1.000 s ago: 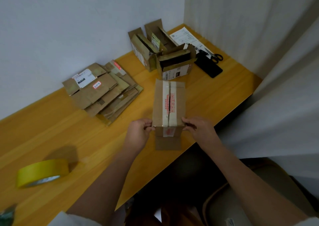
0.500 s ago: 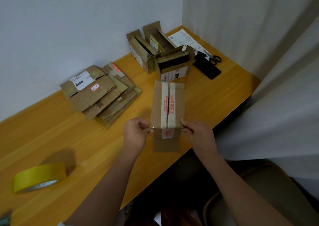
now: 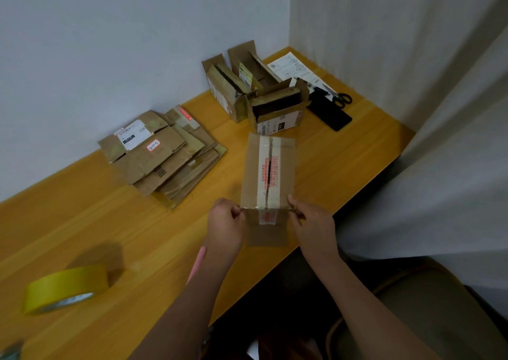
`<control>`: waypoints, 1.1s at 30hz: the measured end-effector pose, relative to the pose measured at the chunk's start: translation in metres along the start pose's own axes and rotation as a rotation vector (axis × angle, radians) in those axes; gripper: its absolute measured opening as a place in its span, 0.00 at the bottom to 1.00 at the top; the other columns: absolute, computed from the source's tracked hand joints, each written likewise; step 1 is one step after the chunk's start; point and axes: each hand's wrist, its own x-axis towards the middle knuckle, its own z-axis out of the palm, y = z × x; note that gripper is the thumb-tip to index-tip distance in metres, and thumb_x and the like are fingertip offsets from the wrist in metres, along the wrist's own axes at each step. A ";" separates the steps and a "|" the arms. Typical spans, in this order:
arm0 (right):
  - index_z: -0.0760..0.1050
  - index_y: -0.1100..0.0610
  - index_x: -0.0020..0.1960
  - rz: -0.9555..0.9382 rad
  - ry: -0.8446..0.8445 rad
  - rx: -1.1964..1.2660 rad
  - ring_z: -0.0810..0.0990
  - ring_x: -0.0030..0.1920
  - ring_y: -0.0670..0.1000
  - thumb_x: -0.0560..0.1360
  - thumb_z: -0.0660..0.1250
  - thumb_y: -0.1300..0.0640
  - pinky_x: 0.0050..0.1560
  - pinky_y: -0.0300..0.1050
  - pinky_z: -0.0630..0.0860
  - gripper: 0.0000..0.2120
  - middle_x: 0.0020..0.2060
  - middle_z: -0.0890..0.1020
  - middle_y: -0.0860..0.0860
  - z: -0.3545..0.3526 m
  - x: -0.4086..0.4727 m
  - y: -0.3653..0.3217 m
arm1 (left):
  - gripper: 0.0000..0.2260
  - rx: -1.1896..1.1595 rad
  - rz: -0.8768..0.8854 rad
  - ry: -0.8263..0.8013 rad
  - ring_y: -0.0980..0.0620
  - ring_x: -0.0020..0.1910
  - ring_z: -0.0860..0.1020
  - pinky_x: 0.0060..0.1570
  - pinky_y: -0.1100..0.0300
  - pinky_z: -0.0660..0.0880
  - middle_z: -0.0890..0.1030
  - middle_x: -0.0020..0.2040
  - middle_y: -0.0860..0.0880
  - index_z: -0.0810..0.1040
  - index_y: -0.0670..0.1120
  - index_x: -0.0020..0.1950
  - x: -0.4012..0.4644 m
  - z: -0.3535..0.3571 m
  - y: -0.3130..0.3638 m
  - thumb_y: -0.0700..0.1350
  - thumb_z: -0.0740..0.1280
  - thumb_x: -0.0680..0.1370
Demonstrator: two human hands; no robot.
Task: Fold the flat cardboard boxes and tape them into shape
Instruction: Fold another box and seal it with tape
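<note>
change: over the last second the box (image 3: 268,172) has barely shifted, near end a touch lower and closer to the table edge; both hands have kept the same grip, so no fold or tape step has landed
meaning: reads as squaring up or checking a box already in shape; old printed tape (image 3: 266,172) on the top seam is split, so my guess is fresh tape comes next
left hand (image 3: 226,226): narrow pinch on the box's near left corner, fingers curled
right hand (image 3: 310,222): same pinch, near right corner
box position: on the table (image 3: 343,161), long axis pointing away, near end at the front edge with a flap (image 3: 266,233) hanging toward the person
tape roll (image 3: 66,287): yellow, standing tilted on the table, well off to the left, far from both hands; reaching it means the left hand lets go
flat stack (image 3: 162,156): unfolded boxes piled far left of the held box, apart from it
done boxes (image 3: 255,95): three standing at the back by the wall, flaps up, nearest one just beyond the held box
edges: front table edge runs right under the box's near end; the flap overhangs it, risk of sliding off if pulled closer
open room: bare wood between the box and the roll; right side tighter, with a curtain (image 3: 439,167), dark flat thing (image 3: 330,115) and scissors (image 3: 343,100)
pink item (image 3: 196,266): beside the left forearm, cannot tell what it is
</note>
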 end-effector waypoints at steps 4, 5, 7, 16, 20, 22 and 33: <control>0.73 0.60 0.69 -0.052 -0.127 -0.012 0.80 0.48 0.53 0.75 0.69 0.66 0.48 0.42 0.77 0.23 0.49 0.83 0.55 -0.007 0.000 0.006 | 0.06 0.130 0.139 -0.109 0.53 0.46 0.73 0.44 0.65 0.68 0.72 0.49 0.50 0.78 0.43 0.46 -0.001 -0.005 0.003 0.34 0.66 0.76; 0.71 0.60 0.71 -0.061 -0.170 -0.005 0.79 0.50 0.52 0.76 0.68 0.66 0.50 0.41 0.75 0.23 0.51 0.82 0.56 -0.009 0.002 0.011 | 0.06 0.157 0.166 -0.153 0.52 0.48 0.73 0.46 0.65 0.69 0.71 0.52 0.51 0.79 0.42 0.51 -0.001 -0.007 0.002 0.34 0.66 0.77; 0.70 0.57 0.72 -0.076 -0.238 0.020 0.78 0.53 0.52 0.77 0.65 0.69 0.52 0.40 0.75 0.24 0.54 0.81 0.56 -0.015 0.007 0.018 | 0.07 0.207 0.217 -0.211 0.51 0.50 0.75 0.46 0.66 0.69 0.73 0.53 0.50 0.80 0.40 0.52 0.004 -0.013 -0.002 0.32 0.65 0.77; 0.80 0.60 0.59 -0.171 -0.193 -0.005 0.81 0.44 0.53 0.73 0.73 0.63 0.43 0.54 0.81 0.14 0.45 0.84 0.54 -0.013 0.019 0.026 | 0.10 0.159 0.274 -0.284 0.50 0.38 0.75 0.39 0.55 0.74 0.76 0.39 0.49 0.78 0.39 0.35 0.032 -0.020 -0.008 0.41 0.76 0.72; 0.76 0.58 0.56 -0.127 -0.143 -0.038 0.81 0.45 0.51 0.74 0.73 0.58 0.41 0.51 0.81 0.13 0.49 0.82 0.52 -0.010 0.015 0.022 | 0.13 0.062 0.211 -0.224 0.49 0.41 0.76 0.41 0.54 0.76 0.76 0.44 0.48 0.72 0.45 0.38 0.035 -0.014 -0.005 0.42 0.77 0.70; 0.75 0.58 0.54 -0.092 -0.125 0.003 0.79 0.48 0.51 0.75 0.72 0.59 0.43 0.50 0.81 0.11 0.52 0.79 0.53 -0.006 0.017 0.018 | 0.11 -0.012 0.205 -0.210 0.52 0.46 0.78 0.46 0.57 0.77 0.77 0.52 0.50 0.75 0.46 0.53 0.032 -0.011 -0.001 0.41 0.73 0.74; 0.78 0.62 0.53 -0.208 0.005 0.053 0.82 0.45 0.52 0.70 0.76 0.64 0.41 0.46 0.81 0.13 0.46 0.82 0.56 0.009 0.012 0.033 | 0.44 0.461 0.687 -0.232 0.40 0.33 0.82 0.22 0.53 0.78 0.82 0.44 0.35 0.62 0.33 0.69 0.028 0.000 -0.030 0.35 0.82 0.60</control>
